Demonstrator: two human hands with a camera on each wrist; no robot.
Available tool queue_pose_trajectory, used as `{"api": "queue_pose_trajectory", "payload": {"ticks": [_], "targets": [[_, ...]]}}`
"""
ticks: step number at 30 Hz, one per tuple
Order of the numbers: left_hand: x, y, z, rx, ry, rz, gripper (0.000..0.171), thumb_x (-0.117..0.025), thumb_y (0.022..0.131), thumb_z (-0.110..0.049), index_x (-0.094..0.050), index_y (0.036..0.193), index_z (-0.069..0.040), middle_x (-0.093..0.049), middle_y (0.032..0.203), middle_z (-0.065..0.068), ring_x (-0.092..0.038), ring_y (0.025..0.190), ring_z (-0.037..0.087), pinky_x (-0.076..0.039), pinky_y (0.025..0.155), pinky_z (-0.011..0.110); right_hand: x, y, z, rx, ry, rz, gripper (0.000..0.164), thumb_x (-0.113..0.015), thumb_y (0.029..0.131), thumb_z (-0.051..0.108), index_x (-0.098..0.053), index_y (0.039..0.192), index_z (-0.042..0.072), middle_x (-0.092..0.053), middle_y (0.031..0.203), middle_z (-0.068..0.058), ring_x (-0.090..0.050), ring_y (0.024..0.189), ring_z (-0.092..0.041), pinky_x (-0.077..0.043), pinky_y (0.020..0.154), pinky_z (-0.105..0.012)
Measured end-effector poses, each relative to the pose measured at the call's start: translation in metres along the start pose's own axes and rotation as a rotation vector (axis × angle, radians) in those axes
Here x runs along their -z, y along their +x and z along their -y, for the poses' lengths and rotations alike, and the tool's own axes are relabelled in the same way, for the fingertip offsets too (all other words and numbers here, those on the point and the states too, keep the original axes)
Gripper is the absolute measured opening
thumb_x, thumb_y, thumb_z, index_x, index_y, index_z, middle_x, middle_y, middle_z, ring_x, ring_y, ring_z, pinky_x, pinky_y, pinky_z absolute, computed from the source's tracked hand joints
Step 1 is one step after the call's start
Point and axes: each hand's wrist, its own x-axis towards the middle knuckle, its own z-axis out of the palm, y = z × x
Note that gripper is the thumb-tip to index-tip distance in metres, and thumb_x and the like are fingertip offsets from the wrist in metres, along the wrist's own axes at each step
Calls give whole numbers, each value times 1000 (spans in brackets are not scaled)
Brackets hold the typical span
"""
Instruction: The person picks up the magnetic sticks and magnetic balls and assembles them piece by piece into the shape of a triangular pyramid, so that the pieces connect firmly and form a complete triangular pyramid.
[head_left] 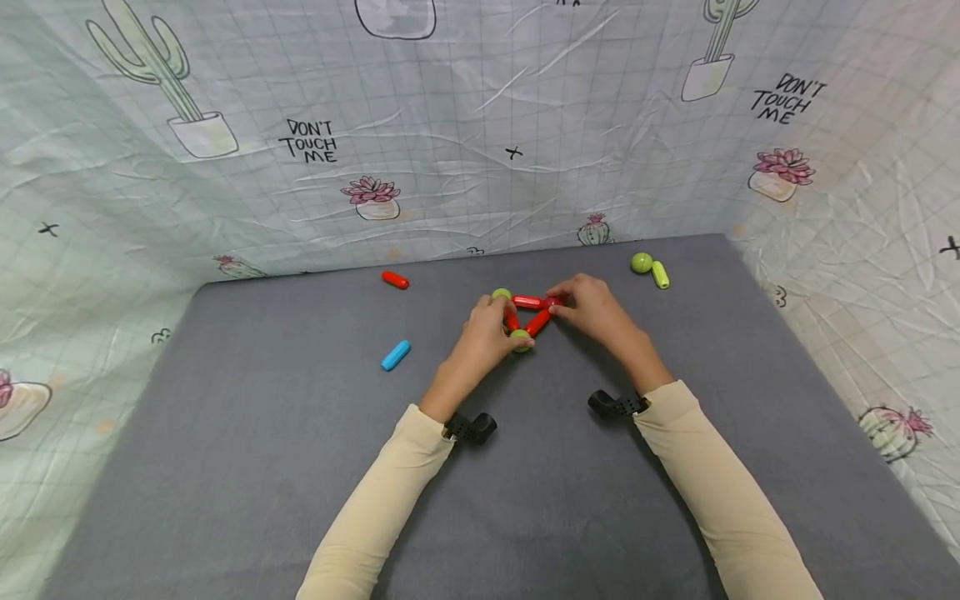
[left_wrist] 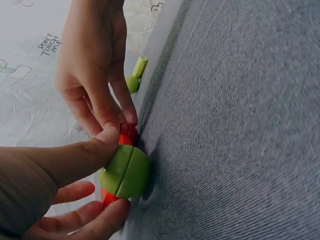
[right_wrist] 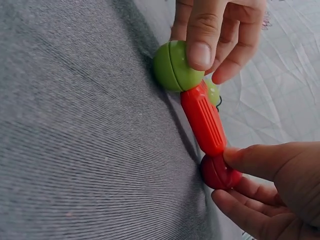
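Observation:
A triangle of red rods and balls lies on the grey table between both hands. Its near corner is a green ball (right_wrist: 175,67), its far corner another green ball (head_left: 502,293), its right corner a dark red ball (right_wrist: 217,172). One red rod (right_wrist: 204,119) links the near green ball to the dark red one; another red rod (head_left: 527,302) forms the far side. My left hand (head_left: 486,333) pinches the near green ball, partly covering the left red rod (head_left: 512,321). The dark red ball is held between thumb and fingers of my right hand (head_left: 592,308).
Left of the hands lie a blue rod (head_left: 395,355) and a loose red rod (head_left: 395,280). Toward the back right, a green ball (head_left: 641,262) touches or nearly touches a yellow-green rod (head_left: 660,275). A patterned cloth (head_left: 450,125) hangs behind the table.

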Motion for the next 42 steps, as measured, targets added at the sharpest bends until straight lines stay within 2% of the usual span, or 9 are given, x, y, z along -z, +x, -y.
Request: {"api": "queue_pose_trajectory", "payload": {"ticks": [4,8,12,16,24,30,35,38,42], "targets": [[1,1,6,-17,-19,-48,41,-92,77,-20,-68,104,-1,-62,96,12,-61,84,22,-52,71,31,-1,-5,0,-7,14,-22,30,-77,92,14,-74,118,-1,-68,110,-20,-63,101,-32,-52,86,-46],[4,2,14,20,-60,-73,30,-90,79,-17,-74,99,-3,-71,92,10,-67,80,19,-54,69,30,-2,-10,3,-17,24,-30,29,-80,89,15,-75,114,0,-68,107,-19,-66,98,-31,-54,84,-44],[8,2,22,41,-97,-93,22,-87,82,-17,-78,98,-5,-74,86,6,-65,69,16,-53,63,28,-5,-13,6,-12,37,-30,30,-82,87,15,-75,114,1,-70,108,-19,-68,97,-30,-55,84,-43],[11,2,25,32,-88,-112,20,-86,83,-17,-80,98,-6,-76,89,6,-66,69,15,-54,63,28,-5,-15,8,-6,54,-11,34,-84,85,14,-75,115,1,-73,110,-17,-70,98,-29,-56,84,-44],[13,-1,24,29,-67,-107,22,-84,86,-17,-80,104,-5,-78,97,7,-71,86,19,-58,74,34,-5,-19,7,-23,46,-6,35,-84,86,18,-76,116,5,-76,107,-13,-71,98,-27,-55,86,-43],[18,-3,29,16,-56,-48,24,-81,89,-17,-78,110,-4,-77,102,8,-70,89,20,-57,79,35,-7,-21,8,-24,72,-18,34,-85,85,18,-77,116,6,-77,105,-12,-71,97,-26,-55,85,-43],[34,-11,40,13,45,-3,33,-79,90,-15,-75,121,-4,-74,116,13,-69,105,26,-56,90,40,-9,-21,8,-30,107,-20,34,-85,85,17,-77,117,6,-77,105,-12,-71,97,-26,-55,85,-43],[48,-20,51,37,114,-30,39,-80,89,-11,-71,126,-2,-70,124,16,-65,115,32,-53,96,45,-9,-21,8,-38,114,-18,34,-85,85,17,-77,116,6,-77,105,-12,-71,97,-25,-56,84,-43],[69,-33,69,90,148,-78,43,-80,87,-7,-69,128,0,-68,126,20,-61,120,37,-50,100,49,-8,-20,8,-45,110,-17,33,-85,85,16,-77,115,6,-77,104,-12,-71,95,-26,-56,83,-43]]}}
